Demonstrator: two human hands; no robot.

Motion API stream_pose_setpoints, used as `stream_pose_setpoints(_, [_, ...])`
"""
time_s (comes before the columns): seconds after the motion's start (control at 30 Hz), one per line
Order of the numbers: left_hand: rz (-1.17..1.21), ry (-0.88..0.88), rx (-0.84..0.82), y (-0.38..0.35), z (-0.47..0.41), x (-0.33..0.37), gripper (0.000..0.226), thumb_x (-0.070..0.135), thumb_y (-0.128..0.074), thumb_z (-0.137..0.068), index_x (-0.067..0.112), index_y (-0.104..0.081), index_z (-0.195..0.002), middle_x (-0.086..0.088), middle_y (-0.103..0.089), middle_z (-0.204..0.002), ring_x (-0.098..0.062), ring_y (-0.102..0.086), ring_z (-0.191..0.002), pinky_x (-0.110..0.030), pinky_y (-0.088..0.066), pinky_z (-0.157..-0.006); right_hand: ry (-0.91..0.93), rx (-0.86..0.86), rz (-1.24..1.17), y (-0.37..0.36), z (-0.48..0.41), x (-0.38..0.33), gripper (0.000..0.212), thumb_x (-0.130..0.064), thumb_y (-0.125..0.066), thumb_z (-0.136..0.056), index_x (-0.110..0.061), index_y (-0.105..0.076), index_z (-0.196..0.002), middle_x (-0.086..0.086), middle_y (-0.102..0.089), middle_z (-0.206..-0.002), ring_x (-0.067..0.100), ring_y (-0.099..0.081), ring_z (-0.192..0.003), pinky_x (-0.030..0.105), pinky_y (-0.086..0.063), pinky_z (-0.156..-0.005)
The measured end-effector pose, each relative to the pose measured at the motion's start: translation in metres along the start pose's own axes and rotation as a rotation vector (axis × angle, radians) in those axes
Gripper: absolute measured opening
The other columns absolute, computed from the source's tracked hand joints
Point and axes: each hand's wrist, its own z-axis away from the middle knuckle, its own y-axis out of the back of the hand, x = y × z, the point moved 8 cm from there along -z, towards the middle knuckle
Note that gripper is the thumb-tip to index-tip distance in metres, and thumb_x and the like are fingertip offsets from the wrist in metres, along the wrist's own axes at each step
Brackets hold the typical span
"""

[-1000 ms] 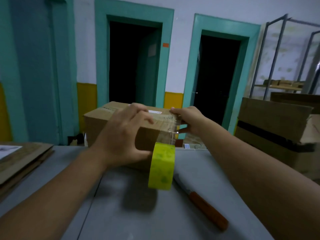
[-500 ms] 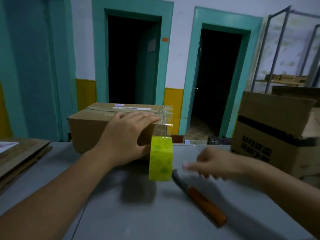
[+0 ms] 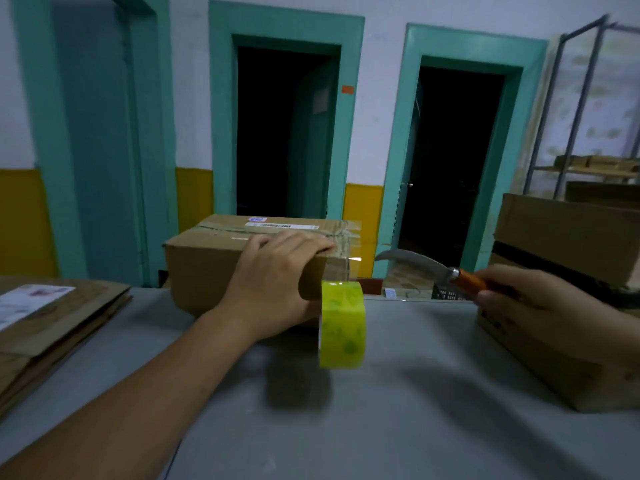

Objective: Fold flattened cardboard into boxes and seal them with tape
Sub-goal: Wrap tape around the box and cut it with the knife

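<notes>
One yellow-green tape roll [image 3: 342, 329] hangs uncut over the grey desk [image 3: 398, 427] from the folded, top-taped brown cardboard box [image 3: 214, 268]. Left hand [image 3: 273, 285] clasps its edge; right hand [image 3: 530, 306] grips an orange-handled curved knife [image 3: 436, 270]. Judged outstanding: the cut, and further flattened cardboard [image 3: 69, 323].

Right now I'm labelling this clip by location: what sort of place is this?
Probably a packing or storage room: a taped brown cardboard box on a grey table, flattened brown cardboard stacked at its left, and a grey metal shelving rack.

Bare L hand [image 3: 277, 282] & R hand [image 3: 526, 301], forearms [image 3: 156, 393] bare to frame edge.
</notes>
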Motion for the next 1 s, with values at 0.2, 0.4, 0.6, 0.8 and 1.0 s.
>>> stream_pose_setpoints(0.2, [-0.002,0.006,0.002,0.001,0.000,0.000,0.080,0.082,-0.052,-0.081,0.038,-0.048,-0.148,0.020,-0.051,-0.152,-0.006,-0.044,-0.141,-0.039,-0.036,-0.104,0.173,-0.001,0.037,-0.011,-0.032,-0.044,0.020,-0.037,-0.058,-0.096,-0.034,-0.063,-0.116,-0.013,-0.064,-0.089,-0.001,-0.062,-0.087,0.015,-0.051,-0.073])
stream_pose_setpoints(0.4, [-0.039,0.007,-0.022,0.001,-0.001,0.000,0.081,0.084,-0.040,-0.081,0.044,-0.045,-0.152,0.021,-0.053,-0.151,-0.009,-0.045,-0.138,-0.040,-0.034,-0.104,0.234,-0.004,0.169,-0.028,-0.053,-0.059,0.032,-0.035,-0.062,-0.099,-0.030,-0.064,-0.130,-0.023,-0.057,-0.098,-0.010,-0.056,-0.088,0.009,-0.045,-0.071])
stream_pose_setpoints(0.6, [-0.070,-0.003,-0.054,0.000,-0.004,0.002,0.081,0.085,-0.036,-0.082,0.047,-0.042,-0.154,0.018,-0.052,-0.150,-0.012,-0.045,-0.136,-0.045,-0.036,-0.109,0.244,-0.030,0.153,-0.037,-0.057,-0.058,0.028,-0.032,-0.063,-0.099,-0.029,-0.066,-0.126,-0.021,-0.056,-0.094,-0.016,-0.054,-0.089,0.008,-0.045,-0.072])
stream_pose_setpoints(0.8, [-0.070,-0.007,-0.061,-0.002,-0.005,0.006,0.081,0.082,-0.049,-0.081,0.045,-0.044,-0.153,0.016,-0.053,-0.150,-0.013,-0.044,-0.138,-0.045,-0.037,-0.110,0.229,-0.070,0.161,-0.029,-0.063,-0.044,0.029,-0.028,-0.062,-0.101,-0.026,-0.064,-0.130,-0.018,-0.057,-0.097,-0.015,-0.054,-0.091,0.007,-0.043,-0.075])
stream_pose_setpoints(1.0, [-0.089,-0.011,-0.054,-0.001,-0.005,0.009,0.079,0.080,-0.046,-0.081,0.043,-0.046,-0.151,0.014,-0.054,-0.149,-0.014,-0.046,-0.137,-0.045,-0.037,-0.108,0.261,-0.106,0.174,-0.047,-0.076,-0.050,0.025,-0.033,-0.059,-0.102,-0.029,-0.064,-0.127,-0.019,-0.058,-0.099,-0.006,-0.057,-0.088,0.013,-0.042,-0.070])
